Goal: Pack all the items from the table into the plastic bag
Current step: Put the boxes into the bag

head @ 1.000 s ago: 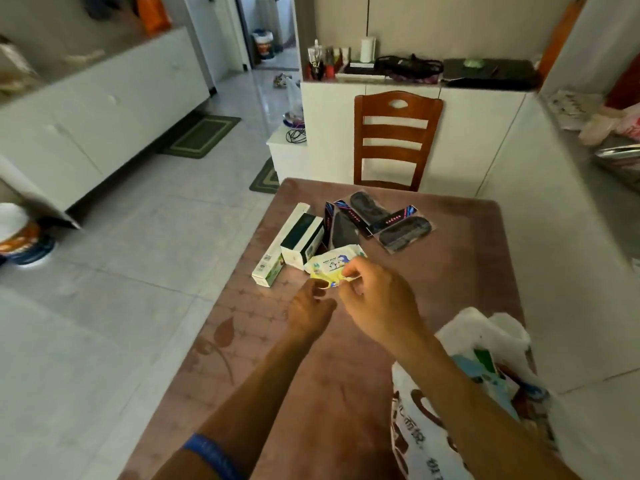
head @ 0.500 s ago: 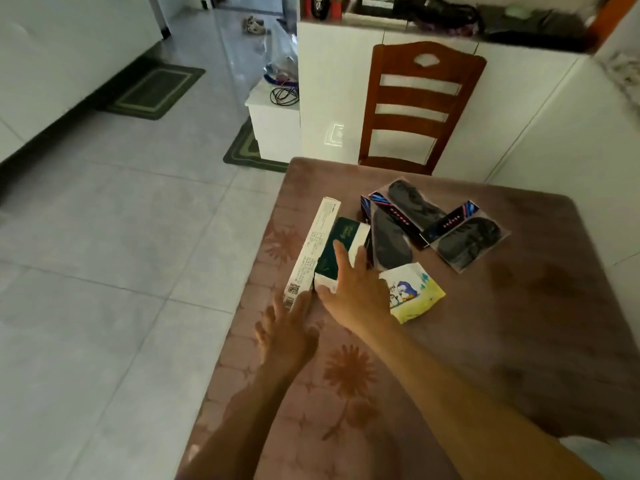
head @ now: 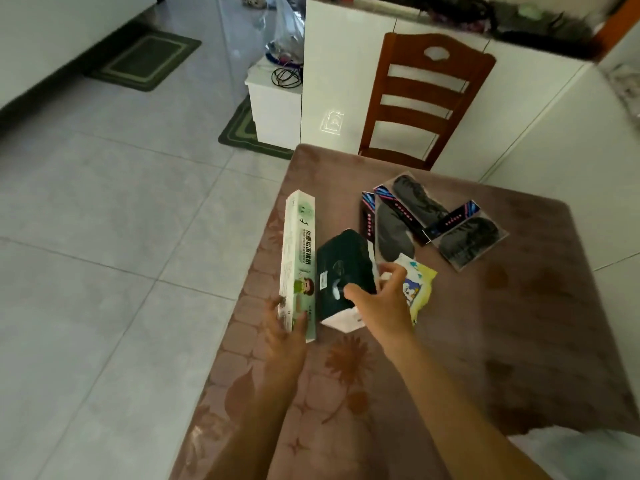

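Near the table's (head: 519, 306) left edge, the left hand (head: 285, 336) grips the long box's (head: 299, 261) near end and the right hand (head: 379, 306) clasps the dark box (head: 346, 268); both look light, stiff cardboard, best held across their flat sides.

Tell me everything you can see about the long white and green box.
The long white and green box looks like printed cardboard, narrow, with green text and a cartoon figure on its face. It is tilted up on one long edge over the table's left side. The left hand grips its near end. The dark green box lies right beside it.
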